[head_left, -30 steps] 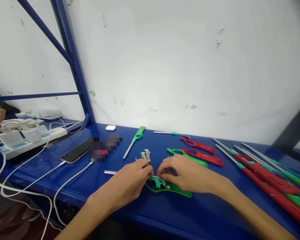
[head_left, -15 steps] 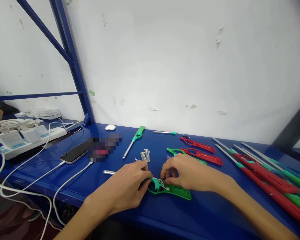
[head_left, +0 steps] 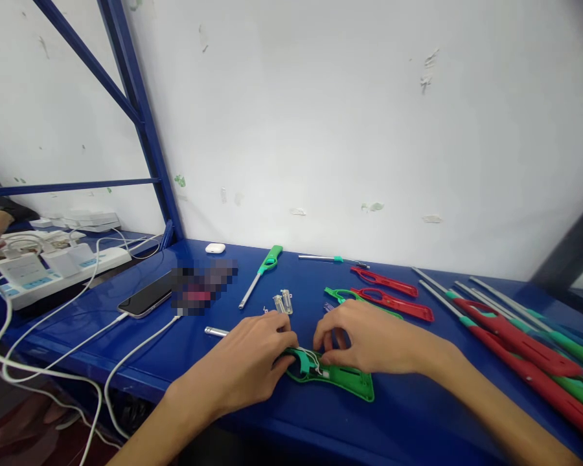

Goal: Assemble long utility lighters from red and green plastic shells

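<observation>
An opened gas lighter (head_left: 352,383), a green half-shell with a teal trigger, thin white tubing or wire and small metal parts inside, lies near the front of the table. My left hand (head_left: 253,355) grips its trigger end between thumb and fingers, and its metal tube sticks out at the left of that hand. My right hand (head_left: 376,336) is over the middle of the shell, fingers curled and thumb by the white wire; what its fingertips pinch is hidden. Clear fuel tanks (head_left: 284,302) lie just behind my left hand.
Red half-shells (head_left: 393,299) and a green half-shell (head_left: 337,294) lie behind my right hand. Several long lighters (head_left: 510,343) are piled at the right. A whole green lighter (head_left: 267,265), a loose metal tube (head_left: 320,257), a phone (head_left: 148,294) and a power strip (head_left: 78,262) with cables are also there.
The green shell's handle end has tilted slightly towards me. The metal tube and both hands have shifted a little to the right.
</observation>
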Demonstrator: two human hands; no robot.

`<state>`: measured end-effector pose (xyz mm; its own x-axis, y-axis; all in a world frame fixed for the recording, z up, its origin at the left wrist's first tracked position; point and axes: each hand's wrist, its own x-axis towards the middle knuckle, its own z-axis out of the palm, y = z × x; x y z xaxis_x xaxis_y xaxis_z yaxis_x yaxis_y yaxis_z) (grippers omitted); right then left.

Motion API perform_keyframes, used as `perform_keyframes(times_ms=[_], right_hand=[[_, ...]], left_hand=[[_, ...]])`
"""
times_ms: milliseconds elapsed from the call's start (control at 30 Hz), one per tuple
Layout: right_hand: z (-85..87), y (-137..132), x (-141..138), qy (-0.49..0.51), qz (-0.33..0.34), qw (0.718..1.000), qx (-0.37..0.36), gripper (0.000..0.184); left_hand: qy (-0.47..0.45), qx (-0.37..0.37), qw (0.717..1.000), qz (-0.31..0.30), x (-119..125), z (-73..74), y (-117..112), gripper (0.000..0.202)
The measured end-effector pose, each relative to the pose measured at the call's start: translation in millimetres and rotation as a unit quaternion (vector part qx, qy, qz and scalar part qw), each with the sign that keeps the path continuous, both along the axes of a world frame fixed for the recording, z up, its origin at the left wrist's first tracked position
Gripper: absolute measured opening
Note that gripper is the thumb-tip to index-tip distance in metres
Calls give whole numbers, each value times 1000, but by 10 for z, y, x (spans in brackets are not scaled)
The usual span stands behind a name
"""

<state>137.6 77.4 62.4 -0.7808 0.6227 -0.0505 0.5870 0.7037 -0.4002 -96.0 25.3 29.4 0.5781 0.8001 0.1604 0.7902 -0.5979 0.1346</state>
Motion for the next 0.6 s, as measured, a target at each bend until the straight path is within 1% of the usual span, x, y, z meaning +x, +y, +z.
perform_keyframes(times_ms=[233, 400, 500, 600], right_hand=[[-31, -8, -7, 4, 6, 1000, 15, 11], [-36, -3, -16, 7, 13, 1000, 23, 13], [-36, -12, -23, 0, 17, 999, 44, 16], [-25, -36, -34, -9, 14, 998, 67, 16]], left_hand=[[18, 22, 999, -26, 4, -39, 46, 23], [29, 27, 999, -21, 2, -33, 33, 23], [42, 41, 998, -18, 16, -15, 29, 21], [38, 39, 998, -27, 23, -7, 32, 26]])
